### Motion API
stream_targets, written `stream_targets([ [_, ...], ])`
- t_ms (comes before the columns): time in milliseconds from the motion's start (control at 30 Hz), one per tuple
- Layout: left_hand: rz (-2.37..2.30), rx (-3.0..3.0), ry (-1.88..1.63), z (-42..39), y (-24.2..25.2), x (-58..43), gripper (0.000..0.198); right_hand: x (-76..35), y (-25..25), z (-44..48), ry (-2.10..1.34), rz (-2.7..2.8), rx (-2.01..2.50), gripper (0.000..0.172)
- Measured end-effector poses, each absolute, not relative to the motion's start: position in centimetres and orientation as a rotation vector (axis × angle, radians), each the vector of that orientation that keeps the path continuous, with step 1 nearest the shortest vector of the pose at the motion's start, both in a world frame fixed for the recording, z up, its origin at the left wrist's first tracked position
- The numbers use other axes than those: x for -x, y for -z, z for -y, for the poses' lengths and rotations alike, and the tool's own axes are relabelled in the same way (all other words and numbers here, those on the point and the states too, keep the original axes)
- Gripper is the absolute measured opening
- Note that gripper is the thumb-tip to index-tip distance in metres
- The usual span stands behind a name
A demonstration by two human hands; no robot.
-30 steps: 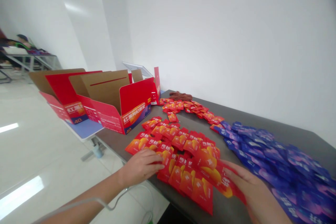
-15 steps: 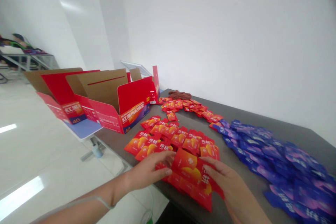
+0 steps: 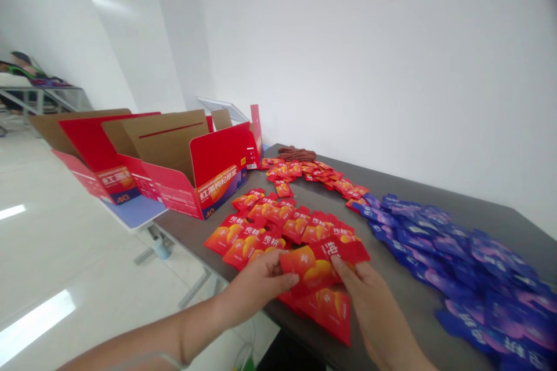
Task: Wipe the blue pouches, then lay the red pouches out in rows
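Between my two hands is a red sachet [image 3: 319,269] printed with orange fruit, held level above the table's near edge. My left hand [image 3: 265,284] pinches its left end, thumb in front. At its right end my right hand [image 3: 365,295] grips with the thumb on the printed face. More red sachets [image 3: 328,310] lie just below the held one, partly covered by it. Behind my hands, overlapping rows of red sachets [image 3: 252,237] spread over the dark table [image 3: 391,307].
Blue-purple sachets [image 3: 456,261] are heaped on the right. Smaller red packets [image 3: 322,174] and brown cords [image 3: 296,154] lie at the back. Open red cartons [image 3: 221,159] stand at left, partly on a bluish board [image 3: 141,211]. A person [image 3: 21,64] sits far left.
The sachet in my hands has turned from slanting down to the right to nearly level, its right end rising with my right hand. My left hand stays on its left end.
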State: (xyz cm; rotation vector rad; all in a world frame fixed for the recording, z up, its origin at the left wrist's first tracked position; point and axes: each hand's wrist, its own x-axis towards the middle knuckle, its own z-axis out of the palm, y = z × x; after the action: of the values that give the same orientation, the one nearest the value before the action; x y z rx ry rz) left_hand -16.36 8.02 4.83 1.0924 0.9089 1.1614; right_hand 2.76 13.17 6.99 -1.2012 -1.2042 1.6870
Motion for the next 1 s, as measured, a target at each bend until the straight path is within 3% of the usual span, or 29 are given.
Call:
stream_targets([
  [267, -1.561, -1.414, -1.442, -6.6, -4.6, 21.6, 0.028, -1.4, -5.9, -16.8, -1.323, 1.846, 1.340, 0.028],
  [467, -1.680, -1.341, -1.433, -6.1, -2.4, 22.9, 0.029, 1.3, -3.7, -17.7, -0.948, 2.137, 1.424, 0.019],
  [600, -1.684, -1.366, -1.397, -5.4, -1.9, 23.1, 0.030, 0.5, -3.6, -17.6, -0.594, 2.207, 1.485, 0.046],
  [733, -1.787, -1.452, -1.386, -4.9, -1.6, 23.8, 0.030, -1.5, -3.5, -16.4, -0.499, 2.284, 1.445, 0.030],
  [867, -2.033, -1.625, -1.503, -5.3, -0.8, 25.7, 0.027, -2.8, -2.9, -14.7, -0.425, 2.465, 1.129, 0.018],
  [1000, -2.219, -1.773, -1.716, -6.8, 0.3, 28.1, 0.024, -3.4, -2.4, -14.8, -0.337, 2.498, 0.959, 0.022],
])
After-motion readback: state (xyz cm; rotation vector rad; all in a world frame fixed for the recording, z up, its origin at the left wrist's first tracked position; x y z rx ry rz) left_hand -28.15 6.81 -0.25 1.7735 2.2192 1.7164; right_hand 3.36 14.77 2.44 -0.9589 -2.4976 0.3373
